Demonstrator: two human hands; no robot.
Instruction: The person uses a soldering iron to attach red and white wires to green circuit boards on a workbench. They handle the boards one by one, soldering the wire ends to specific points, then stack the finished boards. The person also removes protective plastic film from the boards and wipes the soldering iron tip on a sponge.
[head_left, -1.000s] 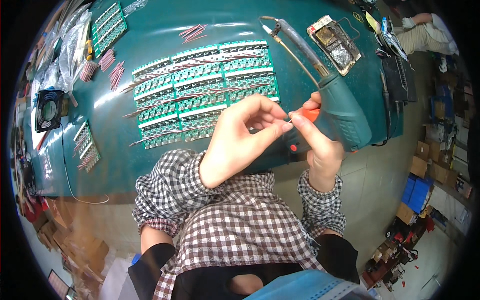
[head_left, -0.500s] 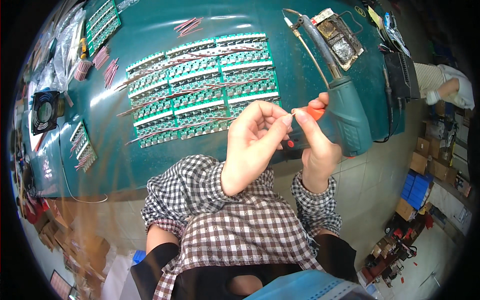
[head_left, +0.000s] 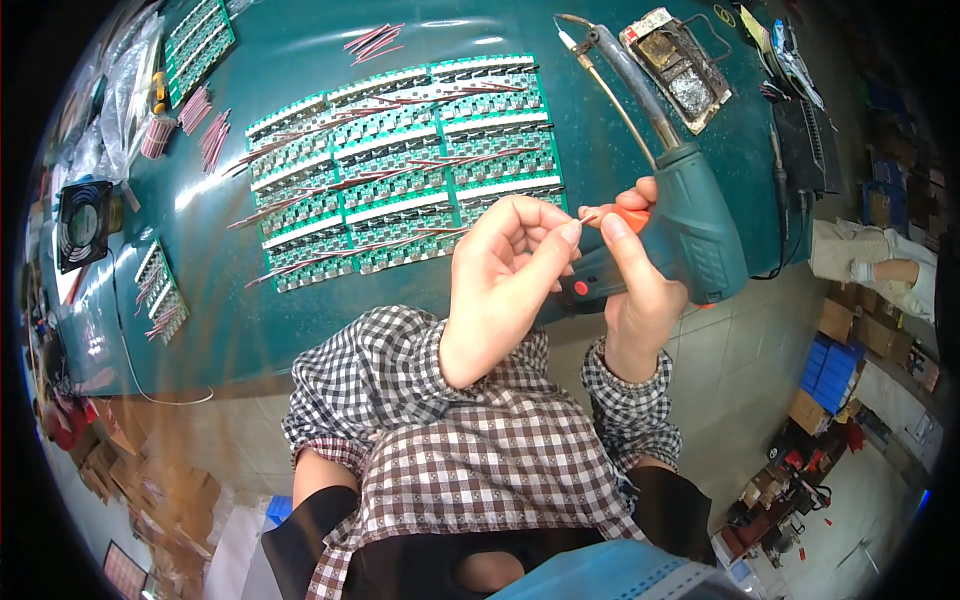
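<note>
Currently, through the head view, I have both bare hands working close together above the near edge of the green table (head_left: 220, 330). My left hand (head_left: 510, 285) comes in with the thumb and index fingertip brought together, the other fingers curled; I cannot tell what, if anything, is pinched between those tips. My right hand (head_left: 640, 295) is closed on a small orange piece (head_left: 630, 218), its thumb over the near side and fingers behind it. That orange piece sits just to the right of my left fingertips and just beside the body of the green gun-shaped tool (head_left: 705, 225), whose long metal barrel points away from me; whether it is joined to the tool I cannot make out. Beyond my left hand lies a grid of circuit boards (head_left: 395, 145), with thin reddish wires (head_left: 250, 219) laid across its rows. A loose bunch of similar wires (head_left: 374, 43) rests past the far side of the grid. On the left I see a black fan (head_left: 84, 225) and, near it, a smaller board (head_left: 160, 290) with wires on it. A metal tray (head_left: 675, 70) lies to the right of the barrel, and another person's arm (head_left: 895, 270) shows at the far right, well apart from my hands.
</note>
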